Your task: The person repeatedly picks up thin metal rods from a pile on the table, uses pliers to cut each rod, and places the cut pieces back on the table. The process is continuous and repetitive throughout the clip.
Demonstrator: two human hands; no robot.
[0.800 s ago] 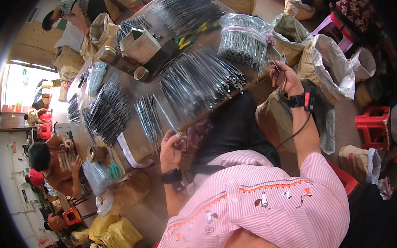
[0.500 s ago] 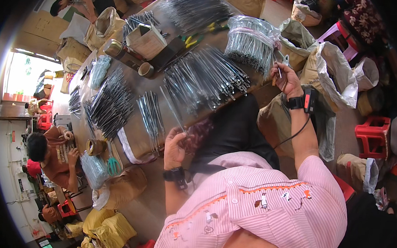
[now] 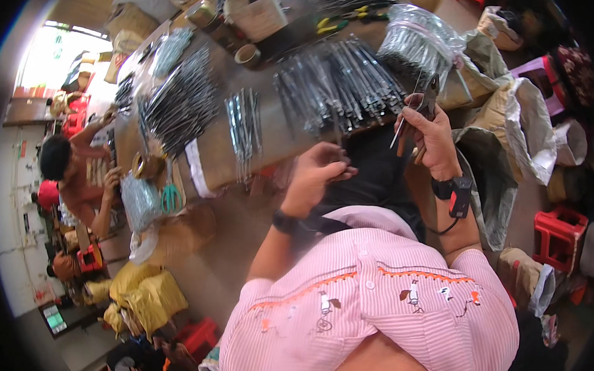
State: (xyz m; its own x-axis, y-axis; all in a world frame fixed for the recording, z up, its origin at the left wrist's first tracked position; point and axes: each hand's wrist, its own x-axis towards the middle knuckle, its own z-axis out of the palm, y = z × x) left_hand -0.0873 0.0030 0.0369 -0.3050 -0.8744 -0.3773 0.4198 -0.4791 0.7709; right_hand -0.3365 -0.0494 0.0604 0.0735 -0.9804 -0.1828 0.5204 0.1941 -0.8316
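My right hand [image 3: 428,135] grips pliers [image 3: 431,92] with brown handles and dark jaws. A thin shiny metal strip [image 3: 398,133] runs alongside them; whether it sits in the jaws or the fingers, I cannot tell. My left hand [image 3: 321,177], slightly blurred, hovers at the table's near edge, thumb and fingers apart, with no strip visible in it. Just beyond it lies a wide spread of thin metal strips [image 3: 342,84]. A smaller row of strips [image 3: 244,125] rests further left. Behind my right hand stands a plastic-wrapped bundle of strips [image 3: 418,44].
More strips are heaped at left [image 3: 184,99]. On the table are a cardboard box [image 3: 255,14], a tape roll [image 3: 247,55] and yellow-handled pliers [image 3: 332,26]. Open sacks [image 3: 522,123] and a red stool [image 3: 558,238] stand at right. Another person [image 3: 82,174] works at left.
The strip in my left hand is no longer seen there; that hand has moved right and up toward the wide spread. The pliers in my right hand now show more plainly. The view has shifted.
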